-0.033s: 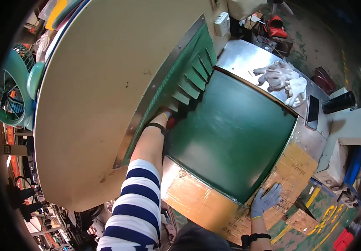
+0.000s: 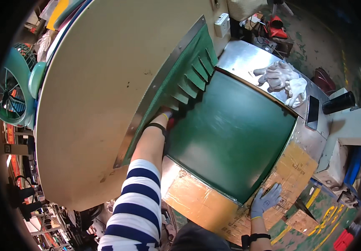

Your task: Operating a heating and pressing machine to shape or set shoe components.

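Note:
My left hand point(image 2: 164, 113) reaches beneath the slit green flap curtain point(image 2: 182, 79) of a large beige machine housing point(image 2: 92, 96). Its fingers are hidden behind the strips; only the wrist area and a yellow edge show. A small red patch point(image 2: 170, 124) lies beside that wrist, too little of it visible to name. Just right of the curtain runs a smooth dark green conveyor belt point(image 2: 235, 129). My right hand point(image 2: 267, 199), in a thin grey glove, rests with fingers stretched out on the taped cardboard point(image 2: 293, 167) covering the belt's near right side.
On the metal ledge point(image 2: 241, 54) beyond the belt lie white work gloves point(image 2: 278, 75) and a dark phone point(image 2: 312, 112). A black cylinder point(image 2: 338, 103) sits at the right. Cardboard point(image 2: 197, 180) also covers the near edge. A green fan point(image 2: 15, 90) stands far left.

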`<state>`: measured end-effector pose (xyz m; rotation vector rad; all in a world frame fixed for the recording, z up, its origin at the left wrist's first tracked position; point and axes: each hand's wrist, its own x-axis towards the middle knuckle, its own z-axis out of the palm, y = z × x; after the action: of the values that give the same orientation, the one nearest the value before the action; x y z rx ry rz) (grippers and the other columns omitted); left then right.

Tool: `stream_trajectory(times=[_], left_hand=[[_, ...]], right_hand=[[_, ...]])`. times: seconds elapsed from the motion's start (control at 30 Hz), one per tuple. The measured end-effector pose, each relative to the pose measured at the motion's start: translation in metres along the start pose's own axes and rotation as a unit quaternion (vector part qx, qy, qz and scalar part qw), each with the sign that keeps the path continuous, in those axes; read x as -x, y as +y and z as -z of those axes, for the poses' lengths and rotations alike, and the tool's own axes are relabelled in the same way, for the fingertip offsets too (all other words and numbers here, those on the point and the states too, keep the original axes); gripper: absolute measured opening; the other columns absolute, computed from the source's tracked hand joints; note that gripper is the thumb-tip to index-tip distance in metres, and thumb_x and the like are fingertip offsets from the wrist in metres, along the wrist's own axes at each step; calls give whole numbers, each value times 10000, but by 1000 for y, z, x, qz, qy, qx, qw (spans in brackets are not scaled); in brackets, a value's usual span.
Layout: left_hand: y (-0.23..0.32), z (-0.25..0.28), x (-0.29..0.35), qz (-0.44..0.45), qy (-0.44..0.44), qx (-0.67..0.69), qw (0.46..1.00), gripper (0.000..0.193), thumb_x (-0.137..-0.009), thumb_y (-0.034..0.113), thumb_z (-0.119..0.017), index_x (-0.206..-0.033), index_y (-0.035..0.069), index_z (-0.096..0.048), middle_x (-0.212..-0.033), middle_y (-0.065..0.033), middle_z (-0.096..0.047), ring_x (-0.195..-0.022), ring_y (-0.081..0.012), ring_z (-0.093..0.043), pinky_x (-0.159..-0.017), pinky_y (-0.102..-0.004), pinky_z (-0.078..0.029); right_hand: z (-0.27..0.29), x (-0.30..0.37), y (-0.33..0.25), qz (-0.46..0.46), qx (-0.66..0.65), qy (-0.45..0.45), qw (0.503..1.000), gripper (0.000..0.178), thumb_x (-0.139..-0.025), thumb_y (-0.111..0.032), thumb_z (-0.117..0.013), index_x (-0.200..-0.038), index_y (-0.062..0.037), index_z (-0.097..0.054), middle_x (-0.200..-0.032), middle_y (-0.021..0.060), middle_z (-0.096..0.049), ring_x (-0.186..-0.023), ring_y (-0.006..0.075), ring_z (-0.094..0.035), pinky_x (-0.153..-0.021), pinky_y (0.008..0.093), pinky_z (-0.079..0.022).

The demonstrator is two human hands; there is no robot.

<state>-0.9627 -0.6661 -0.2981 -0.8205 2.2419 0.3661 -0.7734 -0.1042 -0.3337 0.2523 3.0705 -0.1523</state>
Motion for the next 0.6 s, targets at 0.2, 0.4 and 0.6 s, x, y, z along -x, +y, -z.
stream_trajectory(times=[0.2,0.4,0.6], left_hand=[[-4,-11,29,3,-3,-71,997,703,-680,447,-759,-1201,-10,-642,-1220,-238,-642,-1112,-356,-636,-965,-407,-500],[56,-38,109,-88,59,-40,994,1013,-529,656,-785,-1252,-27,-593,-1231,-215,-646,-1127,-349,-638,-963,-405,-506],[35,-91,262,-314,-163,474,807,555,-740,438,-814,-1042,-16,-707,-953,-82,-715,-894,-183,-656,-799,-324,-516]], right_hand=[[6,1,-4,-9,-19,-8,1000,752,-866,-347,-569,-1496,-29,-310,-1571,184,-284,-1464,342,-232,-1170,543,-124],[6,0,3,-9,-8,17,1000,749,-884,-368,-564,-1505,-42,-301,-1584,173,-268,-1472,317,-224,-1170,549,-126],[12,8,-18,30,15,22,999,687,-874,-354,-615,-1442,-30,-405,-1497,193,-407,-1392,332,-369,-1137,513,-262]])
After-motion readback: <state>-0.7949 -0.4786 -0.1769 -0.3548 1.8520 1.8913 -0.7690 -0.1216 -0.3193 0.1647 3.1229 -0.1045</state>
